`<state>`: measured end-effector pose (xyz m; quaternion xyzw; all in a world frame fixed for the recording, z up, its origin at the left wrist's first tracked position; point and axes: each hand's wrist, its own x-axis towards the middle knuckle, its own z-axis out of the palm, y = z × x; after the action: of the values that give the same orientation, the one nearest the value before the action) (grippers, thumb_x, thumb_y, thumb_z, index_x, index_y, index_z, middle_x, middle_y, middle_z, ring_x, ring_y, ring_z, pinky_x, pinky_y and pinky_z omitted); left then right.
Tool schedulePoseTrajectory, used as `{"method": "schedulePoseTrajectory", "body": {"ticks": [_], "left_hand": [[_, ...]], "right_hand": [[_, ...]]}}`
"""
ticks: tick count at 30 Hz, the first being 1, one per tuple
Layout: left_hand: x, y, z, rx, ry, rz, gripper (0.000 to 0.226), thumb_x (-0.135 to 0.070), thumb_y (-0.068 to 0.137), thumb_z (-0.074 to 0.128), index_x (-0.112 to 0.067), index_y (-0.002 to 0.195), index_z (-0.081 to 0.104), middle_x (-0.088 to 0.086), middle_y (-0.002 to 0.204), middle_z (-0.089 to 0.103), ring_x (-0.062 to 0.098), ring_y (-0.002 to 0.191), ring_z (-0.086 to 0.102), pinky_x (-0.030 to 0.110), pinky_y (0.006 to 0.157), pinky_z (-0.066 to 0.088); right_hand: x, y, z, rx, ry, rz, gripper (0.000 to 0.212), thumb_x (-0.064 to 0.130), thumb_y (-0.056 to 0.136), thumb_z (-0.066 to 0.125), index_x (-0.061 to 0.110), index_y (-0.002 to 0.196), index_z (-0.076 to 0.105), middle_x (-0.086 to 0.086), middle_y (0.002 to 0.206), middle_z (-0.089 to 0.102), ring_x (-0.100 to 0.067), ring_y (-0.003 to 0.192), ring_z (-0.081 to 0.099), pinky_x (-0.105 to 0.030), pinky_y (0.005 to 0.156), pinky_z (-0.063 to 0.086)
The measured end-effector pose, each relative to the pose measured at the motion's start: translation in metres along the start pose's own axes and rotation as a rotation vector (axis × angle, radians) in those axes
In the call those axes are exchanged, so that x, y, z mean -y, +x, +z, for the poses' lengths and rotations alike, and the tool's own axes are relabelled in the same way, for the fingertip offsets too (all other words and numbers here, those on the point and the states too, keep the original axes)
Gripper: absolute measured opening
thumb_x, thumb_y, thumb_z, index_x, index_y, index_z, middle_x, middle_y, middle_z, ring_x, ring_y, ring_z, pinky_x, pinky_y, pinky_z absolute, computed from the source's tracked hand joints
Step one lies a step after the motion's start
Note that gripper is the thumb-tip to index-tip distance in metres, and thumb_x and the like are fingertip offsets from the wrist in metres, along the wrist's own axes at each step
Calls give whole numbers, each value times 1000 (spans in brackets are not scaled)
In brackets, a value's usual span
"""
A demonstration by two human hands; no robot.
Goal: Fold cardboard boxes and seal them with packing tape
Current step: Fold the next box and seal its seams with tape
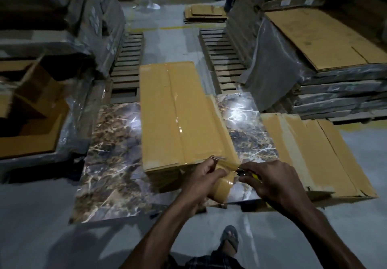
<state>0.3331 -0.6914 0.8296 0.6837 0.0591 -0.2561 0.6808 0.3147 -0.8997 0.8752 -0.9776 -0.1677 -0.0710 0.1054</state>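
Observation:
A long, flat cardboard box [167, 109] lies on a glossy marble tile [113, 143], with shiny tape strips along its top. At its near right corner my left hand [204, 181] grips a roll of brown packing tape [223, 185]; a stretch of tape runs from the roll up to the box. My right hand [270, 181] holds a small yellow-and-black cutter [250, 174] with its tip at the tape beside the roll.
Flattened cardboard sheets [310, 153] lie on the floor to the right. An open carton [31, 109] stands at the left. Wooden pallets [127, 63] sit beyond the box, with wrapped stacks [335, 63] on both sides. My sandalled foot [230, 239] is on the grey floor below.

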Motion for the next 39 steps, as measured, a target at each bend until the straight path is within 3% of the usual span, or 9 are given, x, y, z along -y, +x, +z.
{"method": "schedulePoseTrajectory", "body": {"ticks": [3,8,12,19,23,26,32,35,39], "left_hand": [[3,-27,-29,-14,2,14,12,-25,104,60,-28,108,71,-17,94,74,-8,79,65,13,64,49],[17,-57,-73,-30,20,64,21,-43,99,61,-24,95,69,4,87,71,16,81,62,35,75,44],[11,-71,-93,-48,38,65,23,-33,103,63,-22,84,70,3,80,68,15,73,60,30,68,43],[-4,-67,-97,-165,185,64,22,-27,100,64,-11,91,76,8,79,74,8,61,57,24,59,38],[6,-72,-99,-155,256,55,21,-23,98,65,-14,83,78,5,79,77,9,62,65,21,59,43],[10,-70,-100,-230,205,26,23,-25,98,67,-16,78,77,-1,76,76,12,67,64,28,67,43],[-13,-50,-76,-300,214,-1,30,-29,95,70,-28,66,72,-12,67,70,11,65,61,26,67,39],[-16,-43,-68,-292,282,-12,22,-39,91,69,-23,78,76,-4,77,75,14,71,65,28,69,41],[-18,-32,-61,-288,337,-24,30,-50,82,61,-24,79,75,4,79,75,22,73,69,32,70,44]], "right_hand": [[40,-2,1,-11,-31,-1,24,39,78,89,39,99,79,11,71,75,-16,55,67,-28,42,46],[93,-6,12,-17,-99,10,27,42,82,84,37,107,75,7,72,75,-22,55,68,-32,46,51],[115,-10,20,53,-113,49,43,47,76,88,37,114,71,3,77,76,-28,61,70,-35,51,55],[128,2,28,-6,-129,105,19,32,88,80,30,107,76,2,65,71,-22,46,61,-30,44,49],[75,16,13,-121,-180,421,15,30,98,70,24,111,76,7,59,58,-1,40,40,-16,43,27],[11,11,12,-255,19,686,24,40,93,75,23,109,79,-2,72,74,-21,56,64,-24,56,43],[-84,-12,125,202,390,1024,13,26,92,74,14,90,78,-6,73,73,-23,66,67,-35,67,54],[-101,-16,167,265,494,1087,9,19,90,75,12,85,74,-16,92,76,-25,75,63,-34,69,46],[-117,-6,192,204,614,1139,60,39,61,60,4,105,79,-19,104,75,-34,97,68,-33,75,42]]}}
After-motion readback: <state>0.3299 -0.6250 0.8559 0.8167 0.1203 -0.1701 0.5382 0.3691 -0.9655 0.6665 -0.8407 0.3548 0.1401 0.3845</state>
